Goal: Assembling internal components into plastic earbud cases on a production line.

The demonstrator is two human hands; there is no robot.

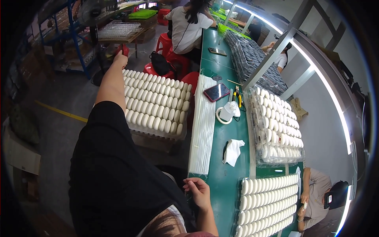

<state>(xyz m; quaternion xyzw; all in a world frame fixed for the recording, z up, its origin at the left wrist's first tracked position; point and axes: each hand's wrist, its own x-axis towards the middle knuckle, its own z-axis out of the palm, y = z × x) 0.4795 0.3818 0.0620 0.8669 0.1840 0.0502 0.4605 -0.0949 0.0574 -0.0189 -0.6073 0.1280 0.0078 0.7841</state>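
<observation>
My left arm stretches out to the far left, past a stacked tray of white oval pieces [156, 98]. At its end my left hand [120, 60] is closed beside a red object [124, 49]; its fingers are mostly hidden, so what it grips is unclear. Close to my body, my right hand [199, 193] has its fingers curled, thumb and forefinger tips together. Anything pinched there is too small to make out. It hovers by the near end of a bundle of long white strips [201, 130] on the green table [215, 158].
On the table lie a phone [216, 92], yellow-handled pliers [237, 94], a white tape roll [224, 117] and a crumpled tissue [233, 152]. More trays of white pieces [276, 122] stand rightward. Co-workers sit across [316, 197] and farther up [191, 29]; red stools [164, 43] flank the table.
</observation>
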